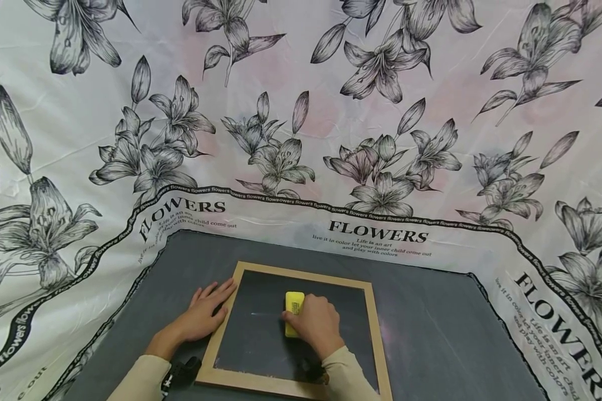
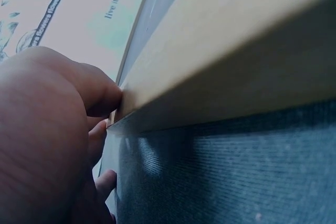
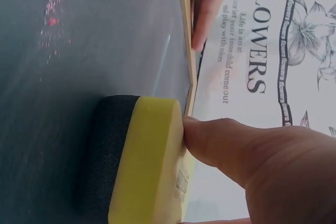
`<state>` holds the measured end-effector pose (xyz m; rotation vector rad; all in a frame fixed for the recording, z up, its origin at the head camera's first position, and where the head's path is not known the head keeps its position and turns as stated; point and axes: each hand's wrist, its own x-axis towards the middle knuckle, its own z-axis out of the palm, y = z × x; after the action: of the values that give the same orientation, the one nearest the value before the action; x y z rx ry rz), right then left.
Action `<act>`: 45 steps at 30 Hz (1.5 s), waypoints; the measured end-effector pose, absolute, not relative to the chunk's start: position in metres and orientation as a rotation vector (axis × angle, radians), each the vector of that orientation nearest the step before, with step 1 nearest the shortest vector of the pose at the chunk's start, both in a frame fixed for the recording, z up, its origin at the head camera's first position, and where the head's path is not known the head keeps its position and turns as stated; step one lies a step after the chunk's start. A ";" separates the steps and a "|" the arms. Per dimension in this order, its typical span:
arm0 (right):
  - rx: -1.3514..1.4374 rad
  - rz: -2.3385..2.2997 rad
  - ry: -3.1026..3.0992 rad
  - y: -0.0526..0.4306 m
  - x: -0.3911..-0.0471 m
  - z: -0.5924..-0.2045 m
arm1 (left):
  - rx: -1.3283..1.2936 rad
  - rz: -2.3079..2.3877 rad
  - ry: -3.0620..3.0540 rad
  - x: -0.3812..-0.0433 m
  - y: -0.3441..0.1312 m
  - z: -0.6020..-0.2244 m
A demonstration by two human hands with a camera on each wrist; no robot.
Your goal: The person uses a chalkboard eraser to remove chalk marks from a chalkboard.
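A small chalkboard [image 1: 261, 345] with a light wooden frame [image 1: 301, 273] lies on the dark tabletop. My right hand [image 1: 320, 323] grips a yellow board eraser [image 1: 294, 301] near the middle of the board. In the right wrist view, the eraser's [image 3: 152, 156] black felt underside [image 3: 105, 145] faces the board, and the thumb presses along its yellow body. Fairly straight fingers of my left hand [image 1: 203, 314] rest against the frame's left side. The left wrist view has that hand [image 2: 42, 129] touching the frame's edge [image 2: 210, 40].
Pink chalk dust [image 3: 52, 19] and pale streaks mark the board's surface. A white flower-printed cloth [image 1: 281, 139] rises behind and around the dark grey tabletop [image 1: 441, 334]. Dark wrist straps sit at both sleeves.
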<state>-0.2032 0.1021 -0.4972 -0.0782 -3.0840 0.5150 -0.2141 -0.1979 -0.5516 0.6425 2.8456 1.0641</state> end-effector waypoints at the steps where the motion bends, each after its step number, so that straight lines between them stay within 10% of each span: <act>1: -0.082 0.514 -3.085 0.103 -0.203 -0.497 | 0.641 1.065 2.844 -0.214 -0.198 -0.551; 45: -0.183 0.494 -3.077 0.178 -0.200 -0.492 | 0.687 1.158 2.849 -0.224 -0.202 -0.579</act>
<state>-0.1999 0.1781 -0.4919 -0.1829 -3.0766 0.4939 -0.2242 -0.2017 -0.5788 0.6866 2.8491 1.1580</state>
